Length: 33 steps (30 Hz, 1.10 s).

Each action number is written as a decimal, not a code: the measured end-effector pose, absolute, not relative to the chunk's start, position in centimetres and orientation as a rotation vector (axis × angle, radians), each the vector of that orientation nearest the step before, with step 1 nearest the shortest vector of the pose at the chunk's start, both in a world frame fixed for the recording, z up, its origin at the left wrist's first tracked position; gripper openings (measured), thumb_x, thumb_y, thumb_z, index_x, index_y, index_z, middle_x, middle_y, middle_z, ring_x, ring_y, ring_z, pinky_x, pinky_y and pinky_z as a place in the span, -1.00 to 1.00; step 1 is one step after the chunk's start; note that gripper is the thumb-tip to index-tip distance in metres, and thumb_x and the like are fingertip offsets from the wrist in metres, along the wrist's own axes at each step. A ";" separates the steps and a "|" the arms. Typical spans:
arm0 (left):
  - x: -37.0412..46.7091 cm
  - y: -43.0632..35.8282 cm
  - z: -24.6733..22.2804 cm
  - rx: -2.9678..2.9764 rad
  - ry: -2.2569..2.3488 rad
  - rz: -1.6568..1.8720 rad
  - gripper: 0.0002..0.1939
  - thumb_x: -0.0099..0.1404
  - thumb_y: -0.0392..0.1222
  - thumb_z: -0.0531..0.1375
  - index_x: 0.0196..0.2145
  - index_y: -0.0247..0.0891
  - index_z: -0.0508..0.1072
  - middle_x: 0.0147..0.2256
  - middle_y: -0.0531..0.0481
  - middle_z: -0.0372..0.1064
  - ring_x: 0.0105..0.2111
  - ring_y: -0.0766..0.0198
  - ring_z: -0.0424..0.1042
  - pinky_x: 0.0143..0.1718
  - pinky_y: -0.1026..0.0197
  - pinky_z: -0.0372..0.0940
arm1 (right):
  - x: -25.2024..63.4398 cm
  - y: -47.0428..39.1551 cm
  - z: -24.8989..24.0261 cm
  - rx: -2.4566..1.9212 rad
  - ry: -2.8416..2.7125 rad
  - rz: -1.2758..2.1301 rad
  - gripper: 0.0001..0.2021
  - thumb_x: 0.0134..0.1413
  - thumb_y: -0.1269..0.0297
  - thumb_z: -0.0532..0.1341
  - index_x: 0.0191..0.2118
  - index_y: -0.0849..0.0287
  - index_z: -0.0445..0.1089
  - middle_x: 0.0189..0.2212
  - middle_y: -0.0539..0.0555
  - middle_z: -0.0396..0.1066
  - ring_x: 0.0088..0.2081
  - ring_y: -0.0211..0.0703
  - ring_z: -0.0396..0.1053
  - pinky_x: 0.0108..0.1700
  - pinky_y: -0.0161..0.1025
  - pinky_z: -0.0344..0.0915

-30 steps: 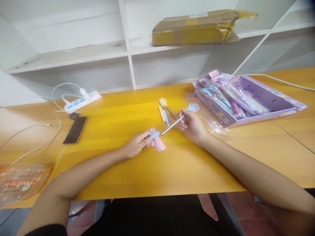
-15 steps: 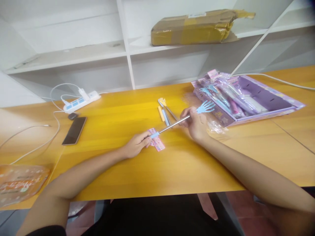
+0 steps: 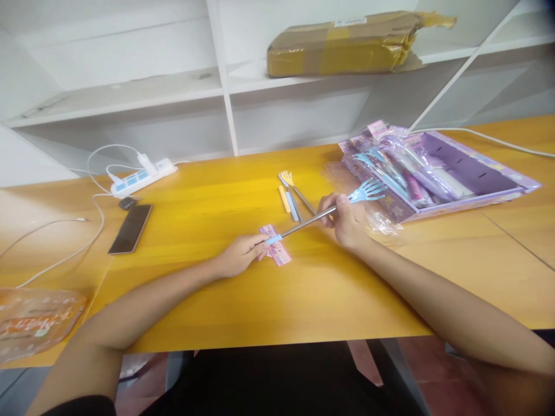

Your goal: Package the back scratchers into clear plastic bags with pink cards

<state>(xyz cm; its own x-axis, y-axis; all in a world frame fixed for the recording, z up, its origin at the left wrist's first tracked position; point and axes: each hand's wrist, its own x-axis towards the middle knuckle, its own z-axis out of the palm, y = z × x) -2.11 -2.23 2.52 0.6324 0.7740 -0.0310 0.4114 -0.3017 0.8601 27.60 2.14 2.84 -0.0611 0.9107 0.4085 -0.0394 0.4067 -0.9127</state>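
Note:
A back scratcher with a metal rod, a light blue grip and a light blue claw head slants up to the right between my hands. My left hand is closed on its blue grip. Just below the claw, my right hand pinches the rod. Pink cards lie on the table beside my left fingers. Behind the rod rest a yellow-headed scratcher and another with a blue handle.
A purple box of plastic-wrapped scratchers stands at the right, with clear wrapping before it. At the left are a phone, a power strip and an orange-printed bag. A taped parcel sits on the shelf.
The scratcher's claw head has shifted slightly to the right, and the rod reaches a little further between my hands. Both hands keep their hold.

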 end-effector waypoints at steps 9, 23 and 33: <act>-2.2 -2.1 2.2 1.868 0.934 0.586 -0.55 0.64 0.11 -0.03 -0.30 -0.22 0.35 -0.37 0.06 0.34 -0.31 0.28 0.35 -0.13 0.19 0.23 | 27.5 2.1 2.8 -0.798 -1.454 0.954 -0.36 0.38 -0.39 0.13 -0.48 0.07 0.42 -0.63 0.03 0.28 -0.59 -0.21 0.16 -0.56 -0.21 0.07; -2.3 -2.1 2.6 1.922 0.936 0.559 -0.58 0.62 0.05 0.02 -0.34 -0.23 0.39 -0.35 0.04 0.41 -0.31 0.27 0.37 -0.12 0.20 0.22 | 27.5 1.6 2.9 -0.820 -1.469 0.984 -0.36 0.32 -0.46 0.14 -0.46 0.03 0.40 -0.62 0.04 0.24 -0.57 -0.18 0.13 -0.55 -0.18 0.07; -2.5 -2.0 2.6 1.894 0.956 0.594 -0.60 0.60 0.04 0.05 -0.33 -0.24 0.44 -0.35 0.02 0.44 -0.32 0.26 0.37 -0.11 0.20 0.25 | 27.5 1.8 2.6 -0.745 -1.529 1.030 -0.33 0.37 -0.42 0.11 -0.52 0.05 0.40 -0.62 0.04 0.25 -0.57 -0.17 0.17 -0.52 -0.18 0.08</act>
